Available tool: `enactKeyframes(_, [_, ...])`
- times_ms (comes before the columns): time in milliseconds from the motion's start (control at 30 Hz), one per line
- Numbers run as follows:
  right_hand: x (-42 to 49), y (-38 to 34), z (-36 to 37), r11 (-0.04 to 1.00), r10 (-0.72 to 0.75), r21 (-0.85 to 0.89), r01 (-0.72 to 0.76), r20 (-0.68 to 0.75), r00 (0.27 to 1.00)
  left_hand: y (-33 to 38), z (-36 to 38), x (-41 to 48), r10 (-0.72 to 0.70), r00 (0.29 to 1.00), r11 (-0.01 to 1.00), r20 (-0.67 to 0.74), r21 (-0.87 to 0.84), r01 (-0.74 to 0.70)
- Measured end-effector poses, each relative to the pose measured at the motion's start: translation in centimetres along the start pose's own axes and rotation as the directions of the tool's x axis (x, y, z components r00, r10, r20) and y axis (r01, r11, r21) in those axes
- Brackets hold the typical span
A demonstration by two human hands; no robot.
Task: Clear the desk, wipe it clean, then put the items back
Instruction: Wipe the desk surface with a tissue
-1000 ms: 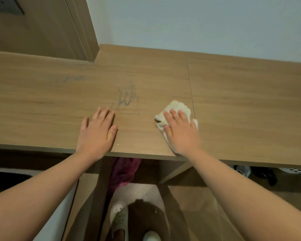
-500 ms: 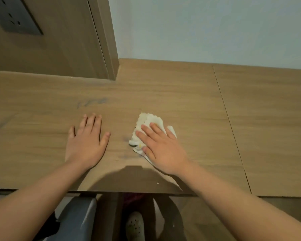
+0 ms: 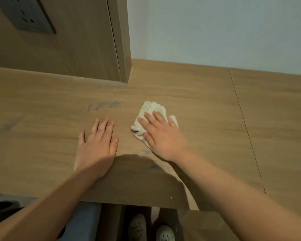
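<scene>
1. Wood-grain worktop (image 3: 215,122), head view: the right hand (image 3: 162,136), fingers straight, presses the cloth (image 3: 153,108) flat at centre. The left hand (image 3: 96,145) rests spread at its 9 o'clock.
2. Risk: blue marks (image 3: 104,106) at the cloth's 10 o'clock may smear or be missed if strokes stop short. The bunched cloth could slip from under flat fingers.
3. Seam (image 3: 244,120) at 3 o'clock; panel (image 3: 76,49) with socket (image 3: 24,16) at 11; pale wall (image 3: 215,32) at 12.
</scene>
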State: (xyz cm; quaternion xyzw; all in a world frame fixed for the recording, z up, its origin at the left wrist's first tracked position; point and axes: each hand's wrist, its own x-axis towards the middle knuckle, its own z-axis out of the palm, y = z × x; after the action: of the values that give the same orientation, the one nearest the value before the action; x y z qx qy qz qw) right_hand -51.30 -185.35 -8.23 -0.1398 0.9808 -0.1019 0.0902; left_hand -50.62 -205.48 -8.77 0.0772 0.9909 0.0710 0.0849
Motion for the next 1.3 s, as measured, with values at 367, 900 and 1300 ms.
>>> enactKeyframes(367, [9.6, 11.4, -3.3, 0.852, 0.523, 0.067, -0.519, -0.101, 0.846, 0.3, 0.2, 0.2, -0.047, 0.996, 0.999, -0.071, -0.014, 0.046])
enactKeyframes(900, [15.6, 8.1, -3.1, 0.904, 0.427, 0.040, -0.425, -0.105, 0.898, -0.3, 0.8, 0.2, -0.178, 0.973, 0.980, -0.145, 0.061, 0.189])
enactKeyframes(1300, [14.0, 4.3, -2.6, 0.990, 0.137, -0.005, -0.137, -0.085, 0.987, -0.3, 1.0, 0.1, -0.165, 0.972, 0.986, -0.165, -0.004, 0.166])
